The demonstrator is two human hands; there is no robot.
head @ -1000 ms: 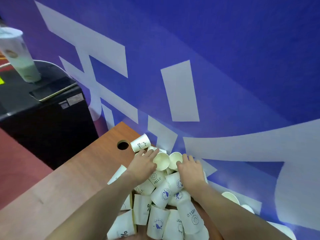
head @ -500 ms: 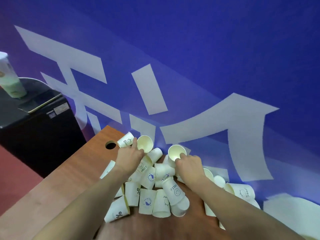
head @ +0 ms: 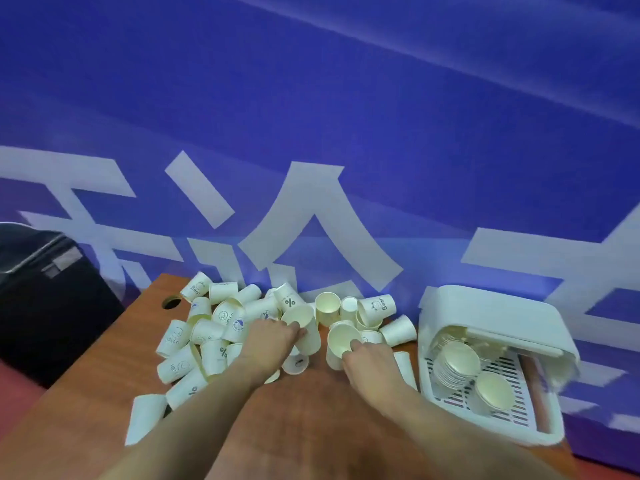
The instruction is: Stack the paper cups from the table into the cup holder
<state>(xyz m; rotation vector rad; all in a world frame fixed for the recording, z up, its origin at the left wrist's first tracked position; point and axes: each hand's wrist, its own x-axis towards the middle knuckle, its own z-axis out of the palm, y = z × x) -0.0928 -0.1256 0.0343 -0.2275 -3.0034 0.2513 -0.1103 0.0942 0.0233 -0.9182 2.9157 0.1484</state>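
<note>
Several white paper cups (head: pixel 207 332) lie jumbled on the brown wooden table (head: pixel 86 389). My left hand (head: pixel 268 341) grips one cup (head: pixel 304 327) at its rim, mouth facing me. My right hand (head: pixel 363 356) pinches the rim of another cup (head: pixel 337 342), thumb inside. The two cups are held side by side just above the pile. At the right stands the white cup holder (head: pixel 485 313), a box with its lid raised; a stack of nested cups (head: pixel 455 360) and a single cup (head: pixel 493 391) lie on its slatted tray.
A blue wall with large white characters (head: pixel 311 220) rises right behind the table. A round cable hole (head: pixel 172 302) is in the table's far left corner. A black cabinet (head: pixel 41 299) stands to the left of the table, above a red floor.
My view has swung right, so the cup holder is now visible. Both hands have picked cups from the pile and moved rightward and closer together.
</note>
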